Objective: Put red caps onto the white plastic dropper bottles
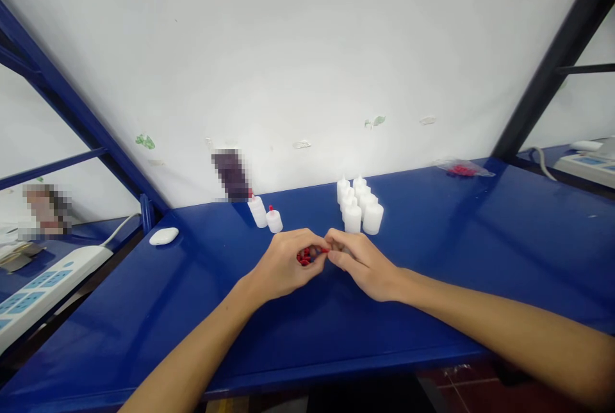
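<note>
The white wall [269, 48] spans the rear and carries chipped patches [302, 144] (others show green). A blue tabletop [456, 240] adjoins the wall's base. A blue metal frame [67, 95] slants along the left; a dark post [557, 61] slants along the right. Dark red flooring [480, 400] shows below the tabletop's front edge. Lighting: bright, diffuse.

Shows bare left hand [293, 262] and bare right hand [368, 266] above blue table [288, 339]. Continues into bare left forearm [204, 339] and bare right forearm [480, 317], both tapering toward wrists [252, 288]. Bears small spot [227, 307] on left forearm, over table.
</note>
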The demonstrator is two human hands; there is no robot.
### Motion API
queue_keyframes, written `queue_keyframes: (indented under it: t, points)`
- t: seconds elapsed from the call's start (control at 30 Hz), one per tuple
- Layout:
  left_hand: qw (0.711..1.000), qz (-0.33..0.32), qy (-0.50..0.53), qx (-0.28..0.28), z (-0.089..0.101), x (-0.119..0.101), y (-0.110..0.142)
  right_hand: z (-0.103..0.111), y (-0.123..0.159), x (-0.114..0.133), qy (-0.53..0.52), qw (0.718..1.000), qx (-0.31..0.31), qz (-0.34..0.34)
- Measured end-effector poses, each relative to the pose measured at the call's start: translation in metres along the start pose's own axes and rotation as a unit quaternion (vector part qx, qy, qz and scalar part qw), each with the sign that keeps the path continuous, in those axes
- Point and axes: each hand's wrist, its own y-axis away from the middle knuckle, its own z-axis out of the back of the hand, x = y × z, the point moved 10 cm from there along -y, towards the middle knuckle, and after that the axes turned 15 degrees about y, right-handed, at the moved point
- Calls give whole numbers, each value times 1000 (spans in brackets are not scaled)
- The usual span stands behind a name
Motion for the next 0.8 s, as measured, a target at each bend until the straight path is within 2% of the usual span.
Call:
queue_keyframes:
  t: [0.1,0.23,0.47,0.67,0.8]
  points:
    - [999,-20,30,-22,-3,-8,0,-3,2,5,6,999,14,31]
    - [999,-29,45,-1,-4,-11,1,-2,3,11,10,998,18,55]
    - [1000,-10,22,17,-6,-6,0,-4,4,10,-40,997,26,52]
    - [998,-64,6,-4,-11,-12,6,-5,1,10,-58,996,37,49]
    - [998,-70,1,7,-18,-13,7,-5,2,12,-84,994,43,50]
